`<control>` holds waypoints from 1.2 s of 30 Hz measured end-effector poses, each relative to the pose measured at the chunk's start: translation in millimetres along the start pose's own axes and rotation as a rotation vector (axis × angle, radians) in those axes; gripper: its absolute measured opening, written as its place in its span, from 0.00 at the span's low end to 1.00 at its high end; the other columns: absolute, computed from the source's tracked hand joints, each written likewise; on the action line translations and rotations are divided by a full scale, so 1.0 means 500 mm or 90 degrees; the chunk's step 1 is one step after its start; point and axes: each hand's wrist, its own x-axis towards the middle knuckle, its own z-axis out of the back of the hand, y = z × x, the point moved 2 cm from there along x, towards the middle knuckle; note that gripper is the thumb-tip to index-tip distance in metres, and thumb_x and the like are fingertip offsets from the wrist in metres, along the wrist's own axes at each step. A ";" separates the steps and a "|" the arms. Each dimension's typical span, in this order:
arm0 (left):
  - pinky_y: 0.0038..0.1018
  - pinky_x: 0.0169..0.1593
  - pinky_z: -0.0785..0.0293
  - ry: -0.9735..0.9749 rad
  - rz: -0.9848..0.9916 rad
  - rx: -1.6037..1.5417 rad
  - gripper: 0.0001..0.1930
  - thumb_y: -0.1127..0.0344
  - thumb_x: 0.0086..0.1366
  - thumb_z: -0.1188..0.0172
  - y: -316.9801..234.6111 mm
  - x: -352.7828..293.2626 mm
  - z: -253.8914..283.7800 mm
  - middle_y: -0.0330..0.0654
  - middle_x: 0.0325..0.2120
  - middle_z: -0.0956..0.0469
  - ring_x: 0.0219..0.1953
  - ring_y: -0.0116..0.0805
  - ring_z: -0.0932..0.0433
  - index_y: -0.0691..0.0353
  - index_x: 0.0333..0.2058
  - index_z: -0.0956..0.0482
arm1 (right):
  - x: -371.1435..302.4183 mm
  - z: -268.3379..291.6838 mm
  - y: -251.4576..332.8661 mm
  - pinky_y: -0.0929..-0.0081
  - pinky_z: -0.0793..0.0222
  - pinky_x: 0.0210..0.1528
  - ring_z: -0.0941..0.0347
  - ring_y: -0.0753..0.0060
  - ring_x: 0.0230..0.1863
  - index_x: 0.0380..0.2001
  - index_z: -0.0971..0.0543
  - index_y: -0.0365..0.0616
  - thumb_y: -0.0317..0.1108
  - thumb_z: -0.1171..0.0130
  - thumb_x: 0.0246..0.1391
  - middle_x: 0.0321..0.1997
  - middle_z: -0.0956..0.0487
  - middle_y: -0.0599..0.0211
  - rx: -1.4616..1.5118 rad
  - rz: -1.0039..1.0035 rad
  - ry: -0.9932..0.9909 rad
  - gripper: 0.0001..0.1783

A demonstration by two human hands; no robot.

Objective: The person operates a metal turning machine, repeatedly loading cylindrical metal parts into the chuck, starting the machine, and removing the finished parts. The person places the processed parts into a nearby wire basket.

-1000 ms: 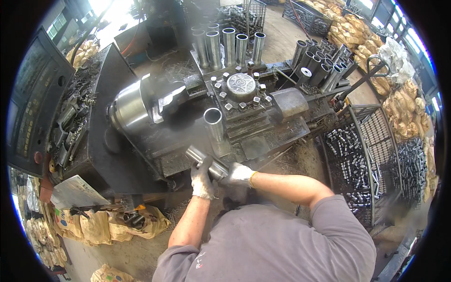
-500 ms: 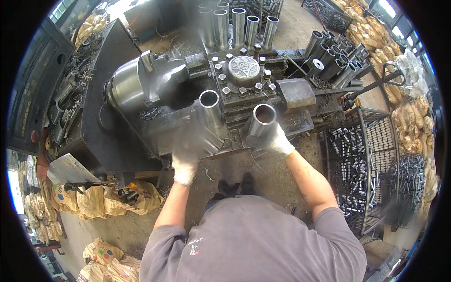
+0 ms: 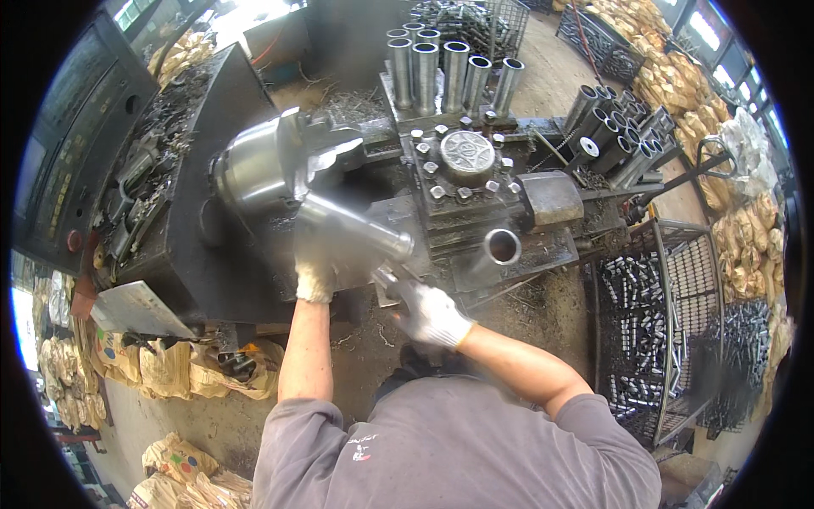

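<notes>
White gloves cover both my hands. My left hand (image 3: 315,273) is closed around a shiny metal tube (image 3: 354,227), held tilted in front of the lathe chuck (image 3: 259,168). The tube's rimmed end points right and slightly down; its other end is by the chuck jaws. Below that rimmed end, my right hand (image 3: 434,316) is at a small metal bar-like part (image 3: 395,280). Its fingers are blurred, so whether they grip the part does not show. Another metal tube (image 3: 500,251) stands upright, open end up, on the ledge to the right.
Behind the bolted tool post (image 3: 467,157) stand several upright tubes (image 3: 426,72). More tubes (image 3: 606,127) lean in a cluster at the right. A wire cage (image 3: 657,331) of small metal pieces stands right of me. Paper sacks (image 3: 165,366) lie at the left.
My left hand has lifted its tube and tilted it toward the chuck. My right hand has left the other tube standing on the ledge and moved left and down to the bar-like part.
</notes>
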 end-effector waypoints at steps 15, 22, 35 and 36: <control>0.44 0.73 0.31 -0.061 0.030 -0.529 0.42 0.29 0.76 0.50 0.031 -0.110 -0.019 0.50 0.61 0.20 0.65 0.47 0.23 0.63 0.67 0.27 | 0.165 0.107 0.127 0.65 0.18 0.48 0.14 0.63 0.42 0.54 0.18 0.31 0.49 0.24 0.53 0.43 0.12 0.50 0.172 -0.187 0.196 0.35; 0.49 0.70 0.27 0.175 0.147 -0.396 0.46 0.26 0.75 0.52 -0.079 -0.065 -0.101 0.52 0.68 0.28 0.70 0.51 0.27 0.61 0.75 0.38 | 0.137 0.300 0.179 0.60 0.18 0.49 0.13 0.56 0.43 0.60 0.21 0.34 0.48 0.18 0.42 0.45 0.13 0.51 0.337 -0.045 0.088 0.44; 0.34 0.59 0.24 -0.209 0.045 0.233 0.22 0.58 0.70 0.34 0.184 -0.053 0.089 0.47 0.47 0.13 0.49 0.40 0.18 0.69 0.55 0.16 | 0.632 0.482 -0.030 0.52 0.18 0.49 0.14 0.43 0.47 0.44 0.15 0.39 0.40 0.25 0.40 0.41 0.12 0.47 -0.590 0.195 0.244 0.26; 0.34 0.55 0.22 -0.276 0.102 0.119 0.21 0.58 0.70 0.33 0.237 -0.088 0.124 0.47 0.44 0.13 0.45 0.38 0.18 0.69 0.54 0.16 | 0.654 0.465 -0.078 0.52 0.19 0.49 0.14 0.43 0.47 0.45 0.15 0.39 0.42 0.26 0.42 0.41 0.12 0.46 -0.516 0.188 0.286 0.27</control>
